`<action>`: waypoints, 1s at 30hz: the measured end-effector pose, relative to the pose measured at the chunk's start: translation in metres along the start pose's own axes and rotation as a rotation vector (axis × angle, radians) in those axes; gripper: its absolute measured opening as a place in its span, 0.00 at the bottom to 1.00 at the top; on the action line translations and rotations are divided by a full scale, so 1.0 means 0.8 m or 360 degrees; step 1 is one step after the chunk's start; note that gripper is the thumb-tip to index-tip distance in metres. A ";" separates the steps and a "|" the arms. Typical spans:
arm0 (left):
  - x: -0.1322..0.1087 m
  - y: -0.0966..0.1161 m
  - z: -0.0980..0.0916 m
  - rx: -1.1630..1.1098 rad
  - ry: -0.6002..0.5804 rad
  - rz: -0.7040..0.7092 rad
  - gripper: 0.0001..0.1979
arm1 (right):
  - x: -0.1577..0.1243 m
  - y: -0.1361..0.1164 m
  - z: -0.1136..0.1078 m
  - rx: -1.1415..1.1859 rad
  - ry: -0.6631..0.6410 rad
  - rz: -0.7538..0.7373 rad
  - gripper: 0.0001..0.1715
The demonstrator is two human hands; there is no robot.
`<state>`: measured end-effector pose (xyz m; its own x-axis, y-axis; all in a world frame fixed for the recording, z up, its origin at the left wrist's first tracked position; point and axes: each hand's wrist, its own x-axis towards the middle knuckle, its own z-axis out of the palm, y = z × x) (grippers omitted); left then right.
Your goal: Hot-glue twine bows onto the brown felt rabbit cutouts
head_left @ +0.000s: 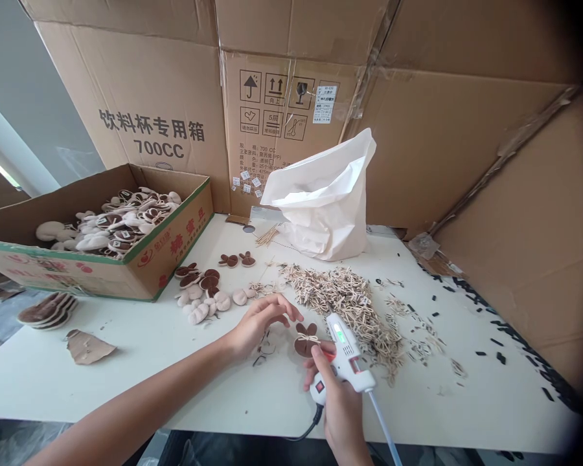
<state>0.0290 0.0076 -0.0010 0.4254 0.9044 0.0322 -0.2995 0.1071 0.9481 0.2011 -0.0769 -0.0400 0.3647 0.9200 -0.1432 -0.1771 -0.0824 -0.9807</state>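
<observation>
left hand [265, 321] curled beside a bow-tied brown piece [305, 343], right hand [333, 404] gripping a glue gun [344, 349]; many pieces lie boxed in a carton [170, 249] at upper left, a raffia bow heap [344, 310] at center.

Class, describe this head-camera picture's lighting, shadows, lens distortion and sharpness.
Head view: soft light evenly lights the white tabletop, with only faint shadows; wide-angle distortion bows the tan cardboard sheets; the right border fades into a dark vignette; the right hand gripping the white glue gun looks fairly sharp.
</observation>
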 end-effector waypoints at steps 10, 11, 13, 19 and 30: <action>-0.002 -0.003 -0.019 -0.0190 -0.0245 -0.0133 0.06 | -0.001 -0.004 0.003 0.0088 0.0015 0.0014 0.27; -0.002 -0.003 -0.018 -0.0121 -0.0258 -0.0113 0.06 | -0.001 -0.004 0.003 0.0089 0.0014 0.0012 0.27; -0.002 -0.005 -0.017 0.0014 -0.0264 -0.0064 0.06 | 0.000 -0.001 0.002 0.0094 0.0004 0.0024 0.26; -0.005 -0.004 -0.013 0.0222 -0.0320 -0.0019 0.08 | 0.001 0.000 0.000 0.0139 0.0006 0.0059 0.25; -0.010 -0.001 -0.010 0.0750 -0.0279 0.0210 0.14 | 0.001 0.001 0.002 0.0221 0.0015 0.0078 0.25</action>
<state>0.0191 0.0039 -0.0048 0.5589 0.8105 0.1754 0.0396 -0.2374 0.9706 0.2002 -0.0754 -0.0404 0.3607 0.9126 -0.1924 -0.3195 -0.0728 -0.9448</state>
